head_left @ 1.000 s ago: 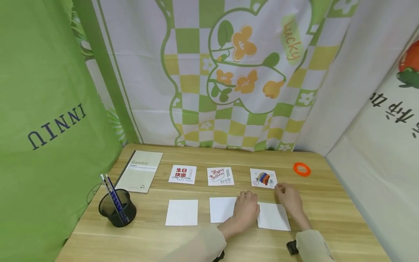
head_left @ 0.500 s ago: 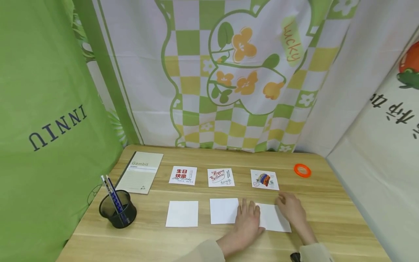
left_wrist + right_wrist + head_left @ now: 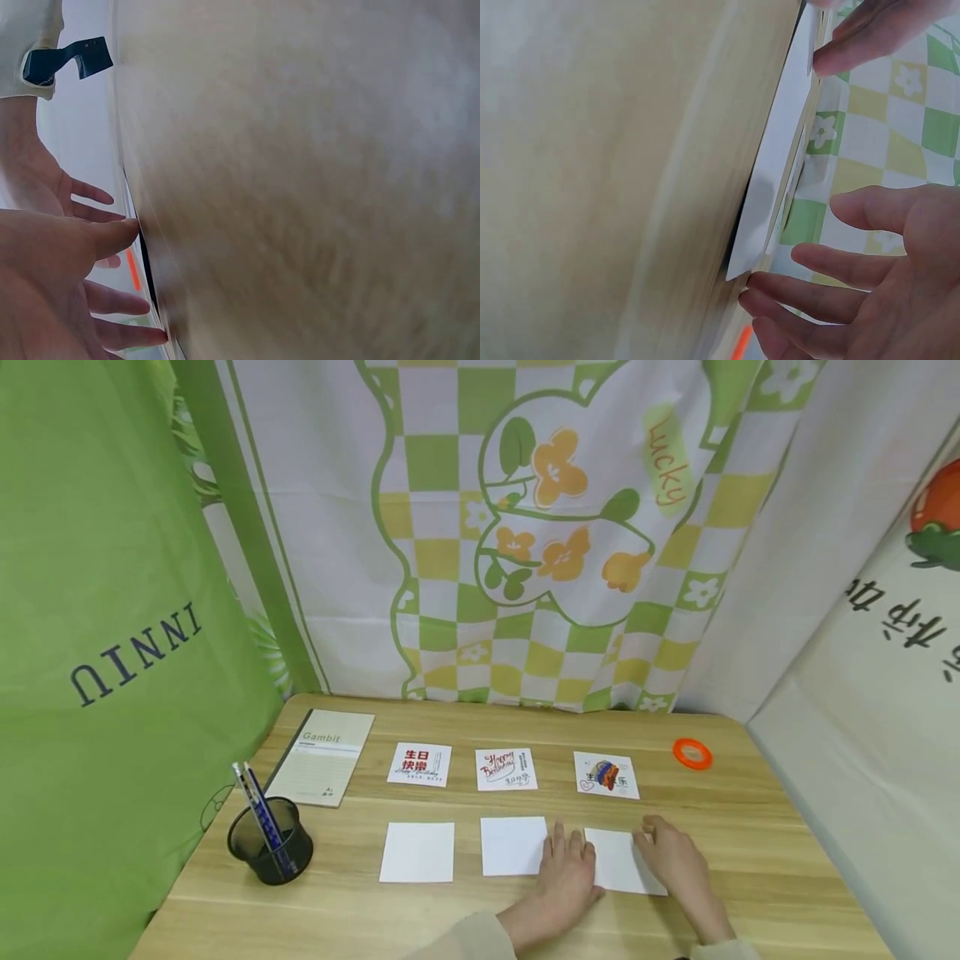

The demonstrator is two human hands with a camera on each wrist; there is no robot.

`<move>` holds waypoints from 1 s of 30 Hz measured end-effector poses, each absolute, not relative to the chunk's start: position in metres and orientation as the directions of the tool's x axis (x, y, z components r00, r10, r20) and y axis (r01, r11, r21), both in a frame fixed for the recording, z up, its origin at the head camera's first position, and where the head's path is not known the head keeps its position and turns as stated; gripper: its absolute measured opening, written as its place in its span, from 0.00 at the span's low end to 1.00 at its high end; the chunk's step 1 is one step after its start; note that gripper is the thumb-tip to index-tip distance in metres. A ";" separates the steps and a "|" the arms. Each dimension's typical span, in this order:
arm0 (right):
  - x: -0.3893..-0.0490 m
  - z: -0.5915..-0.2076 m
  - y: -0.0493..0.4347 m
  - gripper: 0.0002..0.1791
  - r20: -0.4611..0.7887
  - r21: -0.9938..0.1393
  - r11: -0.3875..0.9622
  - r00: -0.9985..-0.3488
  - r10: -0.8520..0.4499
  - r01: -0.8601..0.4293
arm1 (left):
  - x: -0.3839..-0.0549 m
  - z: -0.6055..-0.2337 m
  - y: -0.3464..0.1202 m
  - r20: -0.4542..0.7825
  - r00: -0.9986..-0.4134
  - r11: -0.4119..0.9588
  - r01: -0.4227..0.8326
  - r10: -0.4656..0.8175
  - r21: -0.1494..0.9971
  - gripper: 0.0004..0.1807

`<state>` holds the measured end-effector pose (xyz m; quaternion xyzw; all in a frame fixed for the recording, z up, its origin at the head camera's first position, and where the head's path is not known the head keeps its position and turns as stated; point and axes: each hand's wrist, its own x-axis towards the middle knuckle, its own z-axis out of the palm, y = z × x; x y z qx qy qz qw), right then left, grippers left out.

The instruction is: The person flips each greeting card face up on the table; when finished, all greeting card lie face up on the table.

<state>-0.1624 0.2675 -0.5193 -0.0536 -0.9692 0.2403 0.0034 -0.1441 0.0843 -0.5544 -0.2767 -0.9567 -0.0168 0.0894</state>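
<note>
Resting with fingers spread, your left hand covers the strip between the plain white square card at the right end of the near row and the plain white square card in the middle of that row. A second ago its fingers were drawn in; now they stretch forward. Your right hand lies along the right edge of the right-end card, its fingers loose and gripping nothing. A second ago its fingertips were at the near corner of the white card printed with a colourful picture and dark characters, in the far row; now it has drawn back towards you, well clear of that card. Your hands stand apart, one at each side of the right-end card, which lies flat on the light wood-grain desk. The orange ring-shaped object sits beyond your right hand, where it was.
</note>
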 end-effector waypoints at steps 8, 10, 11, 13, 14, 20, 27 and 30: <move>-0.158 -0.517 0.263 0.23 -0.011 -0.466 0.878 -0.994 0.112 0.104 | -0.142 -0.556 0.085 0.164 -0.831 0.843 0.538 0.531 -0.001 0.37; -0.158 -0.516 0.261 0.23 -0.009 -0.466 0.879 -0.993 0.114 0.105 | -0.141 -0.556 0.085 0.170 -0.830 0.843 0.538 0.531 -0.007 0.38; -0.158 -0.515 0.261 0.23 -0.007 -0.465 0.879 -0.993 0.116 0.106 | -0.141 -0.556 0.085 0.175 -0.828 0.842 0.539 0.533 -0.011 0.38; -0.158 -0.515 0.260 0.23 -0.002 -0.461 0.881 -0.993 0.121 0.108 | -0.141 -0.556 0.085 0.180 -0.825 0.840 0.542 0.536 -0.017 0.38; -0.158 -0.515 0.260 0.23 -0.001 -0.462 0.880 -0.992 0.123 0.109 | -0.142 -0.556 0.086 0.183 -0.823 0.839 0.544 0.538 -0.021 0.38; -0.158 -0.517 0.260 0.24 -0.006 -0.472 0.873 -0.991 0.136 0.123 | -0.144 -0.557 0.087 0.174 -0.817 0.831 0.556 0.550 -0.015 0.36; -0.156 -0.517 0.260 0.24 0.004 -0.505 0.856 -0.991 0.131 0.111 | -0.145 -0.556 0.087 0.182 -0.813 0.828 0.561 0.554 -0.012 0.34; -0.157 -0.518 0.262 0.24 0.012 -0.520 0.847 -0.991 0.136 0.110 | -0.144 -0.556 0.087 0.182 -0.811 0.825 0.565 0.556 -0.002 0.33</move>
